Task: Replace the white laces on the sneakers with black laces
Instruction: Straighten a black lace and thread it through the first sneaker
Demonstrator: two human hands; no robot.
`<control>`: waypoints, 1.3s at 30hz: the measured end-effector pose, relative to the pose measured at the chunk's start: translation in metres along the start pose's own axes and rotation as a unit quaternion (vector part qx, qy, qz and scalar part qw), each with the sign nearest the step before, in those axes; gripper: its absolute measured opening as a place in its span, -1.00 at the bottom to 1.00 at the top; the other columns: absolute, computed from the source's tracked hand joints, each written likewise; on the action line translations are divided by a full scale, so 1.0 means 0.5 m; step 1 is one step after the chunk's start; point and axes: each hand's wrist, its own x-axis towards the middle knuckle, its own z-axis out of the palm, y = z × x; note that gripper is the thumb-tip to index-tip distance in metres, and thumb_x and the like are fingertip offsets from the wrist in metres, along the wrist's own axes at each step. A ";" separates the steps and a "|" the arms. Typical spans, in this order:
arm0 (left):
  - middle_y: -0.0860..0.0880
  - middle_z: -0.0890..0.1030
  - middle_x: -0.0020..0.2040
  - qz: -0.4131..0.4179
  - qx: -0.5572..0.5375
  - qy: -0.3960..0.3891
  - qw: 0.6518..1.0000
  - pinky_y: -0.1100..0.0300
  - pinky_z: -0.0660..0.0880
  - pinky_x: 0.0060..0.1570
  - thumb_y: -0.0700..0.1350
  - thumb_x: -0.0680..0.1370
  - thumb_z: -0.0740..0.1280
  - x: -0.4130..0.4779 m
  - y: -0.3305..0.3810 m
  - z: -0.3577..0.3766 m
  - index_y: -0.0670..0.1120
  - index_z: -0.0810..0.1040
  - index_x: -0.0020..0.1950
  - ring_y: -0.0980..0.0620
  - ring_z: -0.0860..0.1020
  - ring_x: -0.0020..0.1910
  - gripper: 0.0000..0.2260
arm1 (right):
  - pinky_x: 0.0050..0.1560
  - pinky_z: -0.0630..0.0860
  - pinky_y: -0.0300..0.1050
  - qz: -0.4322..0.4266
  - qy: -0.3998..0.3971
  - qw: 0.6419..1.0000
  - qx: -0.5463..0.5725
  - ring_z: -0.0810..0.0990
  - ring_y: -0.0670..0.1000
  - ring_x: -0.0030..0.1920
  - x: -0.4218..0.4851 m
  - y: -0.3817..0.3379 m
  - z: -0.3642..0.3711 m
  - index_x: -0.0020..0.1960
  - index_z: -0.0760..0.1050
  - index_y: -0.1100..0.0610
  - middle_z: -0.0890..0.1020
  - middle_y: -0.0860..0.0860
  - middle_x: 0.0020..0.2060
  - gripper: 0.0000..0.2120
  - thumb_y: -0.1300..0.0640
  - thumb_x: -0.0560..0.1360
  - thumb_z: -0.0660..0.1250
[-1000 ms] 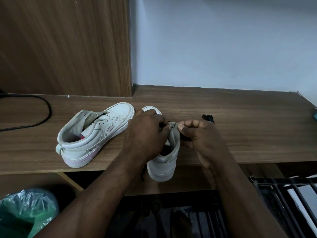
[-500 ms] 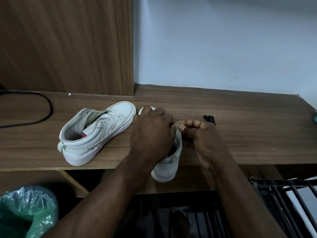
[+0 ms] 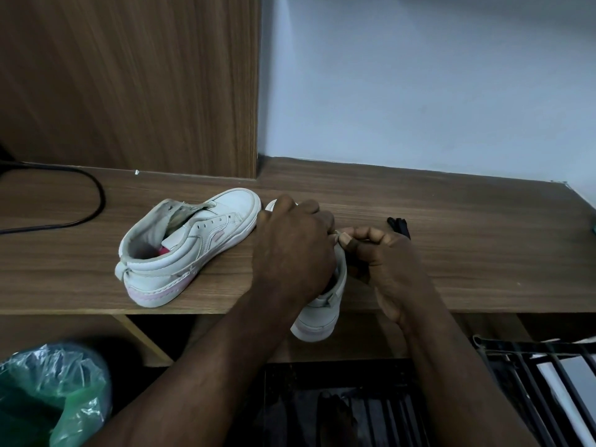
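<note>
A white sneaker [image 3: 190, 240] with bare eyelets lies on the wooden shelf [image 3: 451, 253], toe to the back right. The second white sneaker [image 3: 322, 314] stands beside it, its heel hanging over the shelf's front edge. My left hand [image 3: 290, 250] covers its top and grips the upper. My right hand [image 3: 387, 253] pinches the sneaker's right eyelet edge between thumb and forefinger. A black lace [image 3: 400, 225] lies bunched just behind my right hand. Whether a lace end is between my fingers is hidden.
A black cable [image 3: 93, 201] loops across the shelf at the left. A wooden panel [image 3: 129, 82] rises behind the sneakers. Below the shelf sit a green plastic bag [image 3: 54, 391] at the left and a black metal rack [image 3: 532, 375] at the right.
My left hand has moved further over the second sneaker's top, and both hands sit slightly closer together. The sneaker has shifted a little to the right.
</note>
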 end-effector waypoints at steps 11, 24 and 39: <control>0.14 0.56 -0.08 0.043 -0.005 -0.032 0.999 0.06 0.22 -0.03 0.09 0.54 0.39 0.012 -0.029 -0.005 0.08 0.65 -0.07 -0.02 0.43 0.08 -0.89 | 0.20 0.63 0.08 0.009 -0.045 0.998 0.032 0.70 0.19 0.16 0.002 -0.006 -0.009 0.20 0.60 0.35 0.73 0.20 0.07 -0.55 0.10 0.41 0.47; 0.10 0.63 -0.27 -0.062 -0.187 -0.074 0.978 -0.06 0.53 -0.02 0.03 0.47 0.46 0.018 -0.041 -0.004 0.02 0.66 -0.26 -0.06 0.56 -0.07 -0.85 | -0.03 0.69 -0.11 -0.010 -0.030 0.999 0.021 0.73 0.02 -0.06 0.006 -0.005 -0.005 0.15 0.60 0.34 0.75 0.09 -0.08 -0.80 0.26 0.57 0.39; 0.12 0.57 -0.17 -0.038 -0.089 -0.056 0.994 0.01 0.44 0.02 0.12 0.54 0.37 0.015 -0.046 -0.004 0.07 0.63 -0.17 0.01 0.44 0.02 -0.83 | -0.13 0.65 -0.17 -0.011 -0.024 0.999 0.019 0.74 0.07 -0.03 -0.001 -0.009 0.001 0.02 0.65 0.27 0.75 0.18 -0.04 -0.88 0.23 0.52 0.46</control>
